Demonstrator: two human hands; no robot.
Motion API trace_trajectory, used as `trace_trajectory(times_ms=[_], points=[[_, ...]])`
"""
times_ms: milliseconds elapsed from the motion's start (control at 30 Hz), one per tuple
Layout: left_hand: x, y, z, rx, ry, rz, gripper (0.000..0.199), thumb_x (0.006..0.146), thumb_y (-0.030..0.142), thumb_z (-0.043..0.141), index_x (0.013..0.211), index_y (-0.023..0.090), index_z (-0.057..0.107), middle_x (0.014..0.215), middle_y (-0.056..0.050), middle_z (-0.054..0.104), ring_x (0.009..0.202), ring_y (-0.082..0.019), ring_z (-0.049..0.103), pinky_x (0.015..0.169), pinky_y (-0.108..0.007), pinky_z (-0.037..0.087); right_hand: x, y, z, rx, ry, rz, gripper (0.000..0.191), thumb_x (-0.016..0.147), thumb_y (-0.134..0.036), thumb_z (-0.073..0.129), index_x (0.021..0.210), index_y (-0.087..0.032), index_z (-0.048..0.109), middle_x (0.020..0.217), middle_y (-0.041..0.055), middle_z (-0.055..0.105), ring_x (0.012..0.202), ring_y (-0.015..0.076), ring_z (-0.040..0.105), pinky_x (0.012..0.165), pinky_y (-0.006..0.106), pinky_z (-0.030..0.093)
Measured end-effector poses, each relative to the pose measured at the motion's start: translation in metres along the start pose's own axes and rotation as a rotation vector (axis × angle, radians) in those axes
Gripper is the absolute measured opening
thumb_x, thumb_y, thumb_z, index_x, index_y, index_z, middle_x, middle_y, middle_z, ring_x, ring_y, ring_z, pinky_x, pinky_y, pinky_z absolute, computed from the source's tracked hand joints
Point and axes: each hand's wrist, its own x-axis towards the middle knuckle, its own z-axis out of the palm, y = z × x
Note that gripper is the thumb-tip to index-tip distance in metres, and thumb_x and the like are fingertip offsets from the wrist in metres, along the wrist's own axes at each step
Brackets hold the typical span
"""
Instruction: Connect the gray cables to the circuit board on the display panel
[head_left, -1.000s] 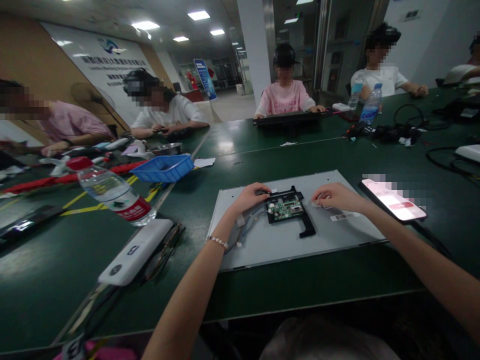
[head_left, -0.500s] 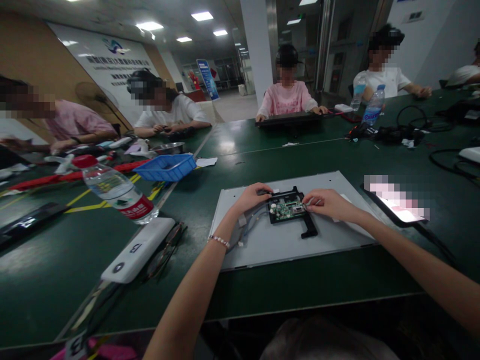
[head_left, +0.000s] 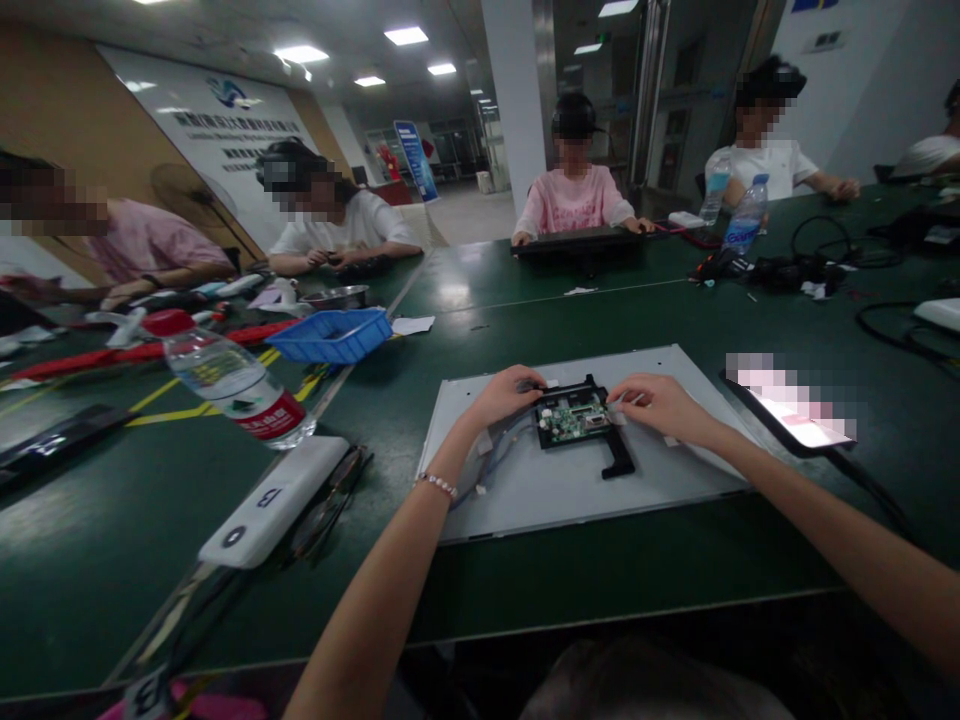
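Observation:
A green circuit board [head_left: 574,422] sits in a black plastic bracket [head_left: 619,455], on a flat grey metal panel [head_left: 525,495]. My left hand [head_left: 506,396] grips the bracket's upper left corner with curled fingers. At the bracket's right edge my right hand [head_left: 654,404] is closed in a pinch, thumb against fingertips; whatever lies between them is too small to make out. Thin grey-blue wires [head_left: 495,455] run from the board's left side across the panel, below my left wrist.
Left of the panel are a white power bank [head_left: 274,500], eyeglasses [head_left: 330,500], a water bottle [head_left: 240,385] and a blue tray [head_left: 334,335]. A lit phone [head_left: 795,405] with a cable lies at the right. Several people sit around the green table [head_left: 637,570].
My right hand's fingertips have shifted slightly at the bracket's right edge. My left hand, the bracket and the panel stay nearly where they were.

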Motion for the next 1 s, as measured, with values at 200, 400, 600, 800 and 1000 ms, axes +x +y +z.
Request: trace_trajectory(times_ms=[200,400,600,800,1000], points=[[0.003,0.001,-0.011,0.099,-0.008,0.035,0.022,0.081,0.028,0.055,0.096,0.019,0.068,0.100,-0.005,0.067,0.095,-0.019,0.061,0.090,-0.031,0.044,0.000,-0.004,-0.001,-0.018,0.038,-0.029,0.020,0.082,-0.022,0.052,0.094,-0.022,0.068,0.098,0.0049,0.067,0.088,0.0177,0.061,0.072,0.030,0.050],[-0.011,-0.016,-0.038,0.263,-0.002,-0.031,0.025,0.081,0.030,0.053,0.098,0.018,0.067,0.100,-0.007,0.065,0.089,-0.019,0.061,0.084,-0.030,0.047,-0.001,-0.002,-0.001,-0.013,0.029,-0.029,0.021,0.083,-0.023,0.051,0.095,-0.022,0.069,0.099,0.0053,0.067,0.090,0.0190,0.061,0.074,0.032,0.050],[-0.049,-0.032,-0.058,0.362,0.021,-0.113,0.035,0.082,0.043,0.052,0.102,0.017,0.065,0.099,-0.009,0.059,0.086,-0.019,0.059,0.083,-0.032,0.047,-0.001,0.000,0.001,-0.019,0.020,-0.050,0.021,0.083,-0.023,0.051,0.094,-0.022,0.069,0.098,0.0050,0.067,0.089,0.0179,0.061,0.074,0.031,0.050],[-0.067,-0.038,-0.068,0.147,-0.093,-0.216,0.037,0.083,0.047,0.052,0.103,0.018,0.063,0.081,-0.003,0.062,0.075,-0.017,0.057,0.070,-0.027,0.046,-0.001,0.004,0.001,-0.037,0.029,-0.040,0.021,0.082,-0.023,0.051,0.094,-0.021,0.069,0.096,0.0049,0.068,0.087,0.0184,0.062,0.072,0.032,0.051],[-0.072,-0.041,-0.071,-0.227,-0.105,-0.230,0.033,0.078,0.045,0.061,0.087,0.013,0.065,0.076,-0.003,0.063,0.069,-0.014,0.056,0.066,-0.024,0.044,-0.002,0.006,0.001,-0.028,0.011,-0.056,0.021,0.083,-0.023,0.052,0.094,-0.021,0.069,0.097,0.0049,0.067,0.088,0.0188,0.062,0.073,0.033,0.051]])
